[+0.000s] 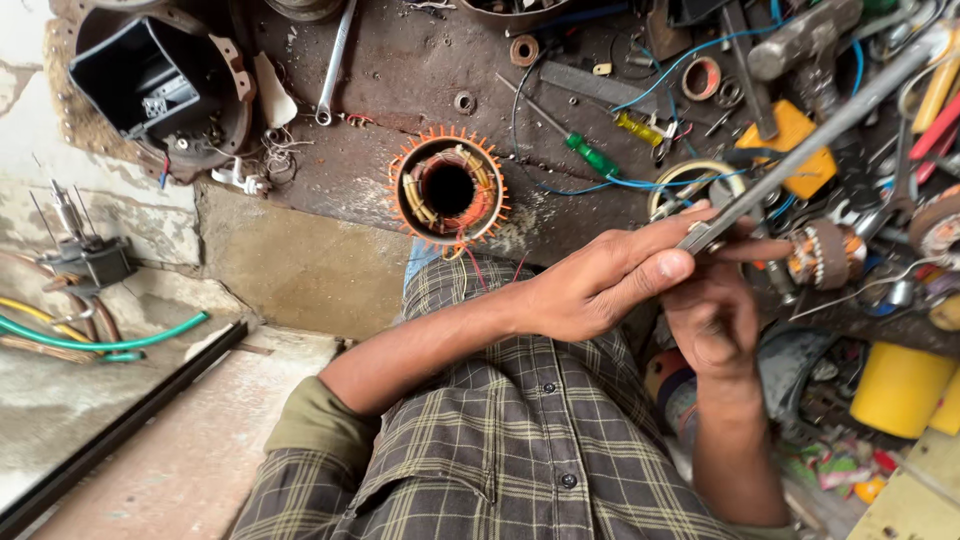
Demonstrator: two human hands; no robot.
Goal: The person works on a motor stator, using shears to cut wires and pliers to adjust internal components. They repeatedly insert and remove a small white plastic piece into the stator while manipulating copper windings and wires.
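Note:
My left hand [600, 285] reaches across from the left and pinches the near end of a long grey metal bar [830, 125]. The bar slants up to the right over the bench. My right hand [715, 320] comes up from below, just under the left fingers. Its fingers close around the shaft end of a small wound armature [825, 255] with orange insulation, right by the bar's near tip. A round motor stator [448, 190] with copper windings and orange insulating fins stands on the rusty metal bench [400, 70], left of both hands.
Cluttered tools cover the bench's right side: a green and yellow screwdriver [600, 150], blue wires [660, 75], a hammer [800, 40], tape rolls. A spanner [335, 60] and a dark motor housing [150, 80] lie at the left. Yellow containers [900, 385] sit lower right. Green cable [100, 340] runs along the floor.

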